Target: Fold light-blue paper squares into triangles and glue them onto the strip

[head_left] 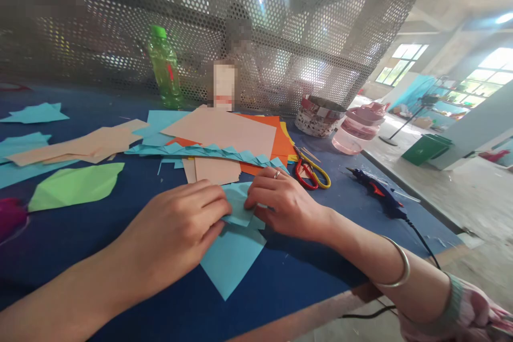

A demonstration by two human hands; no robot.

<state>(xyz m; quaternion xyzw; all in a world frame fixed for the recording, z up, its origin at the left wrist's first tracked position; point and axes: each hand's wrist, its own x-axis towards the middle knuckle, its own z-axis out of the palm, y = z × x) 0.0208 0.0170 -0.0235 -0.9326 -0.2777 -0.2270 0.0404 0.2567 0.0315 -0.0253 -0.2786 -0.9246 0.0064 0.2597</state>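
Observation:
A light blue sheet of paper (pixel 232 256) lies partly folded on the dark blue table (pixel 80 246) in front of me. My left hand (pixel 176 230) pinches its folded upper edge from the left, fingers pressed together on the paper. My right hand (pixel 280 200), with a ring on one finger, presses down on the same fold from the right, fingers curled onto the paper. A silver bangle sits on my right wrist.
Behind the hands lie a row of folded blue paper pieces (pixel 212 152), tan and orange sheets (pixel 224 131), and a green folded sheet (pixel 76 184). Scissors (pixel 312 171), a blue glue gun (pixel 379 195), a green bottle (pixel 165 67), a woven basket (pixel 318 115) and a pink container (pixel 358 128) stand nearby. A perforated metal screen backs the table.

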